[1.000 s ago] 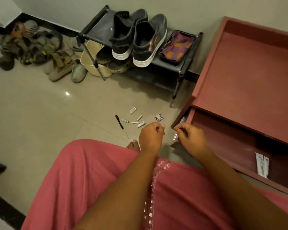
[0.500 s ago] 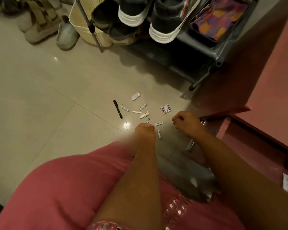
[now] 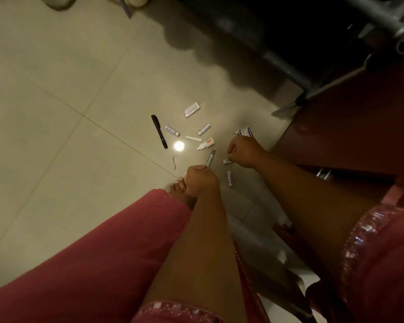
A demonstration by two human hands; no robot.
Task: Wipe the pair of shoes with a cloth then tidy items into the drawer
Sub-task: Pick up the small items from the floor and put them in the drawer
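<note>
Head view, straight down on a tiled floor (image 3: 56,94) strewn with small items: thin grey strip (image 3: 210,157) pinched at its near end by the left hand (image 3: 200,180), fingers curled round it, far end still angled toward the scatter. Right hand (image 3: 245,151) just beside, knuckles up and fingers curled, a pale sliver showing at the thumb side, but impossible to tell whether anything is truly held. Between and near the two hands: two small white tubes (image 3: 230,178), one half hidden under the right hand. Farther out: white dropper bottle (image 3: 205,143) with a red mark, white stick (image 3: 193,138), two printed tubes (image 3: 172,131), black marker (image 3: 159,131), white packet (image 3: 192,110), printed box (image 3: 245,132) touching the right hand's far side, thin wire hook (image 3: 174,162) lying apart to the left. Drawer itself barely in frame; only a dark red cabinet (image 3: 336,136) at the right, with a metal handle (image 3: 323,174) peeking past the right forearm. Shoe rack leg (image 3: 289,106) at the top right; shoes out of sight. Judged step: tidying, gathering loose pieces off the floor. Next move likely calls for lifting the strip clear, sweeping up the nearest tubes, then carrying the handful rightward into the drawer without dropping the smaller pieces.
</note>
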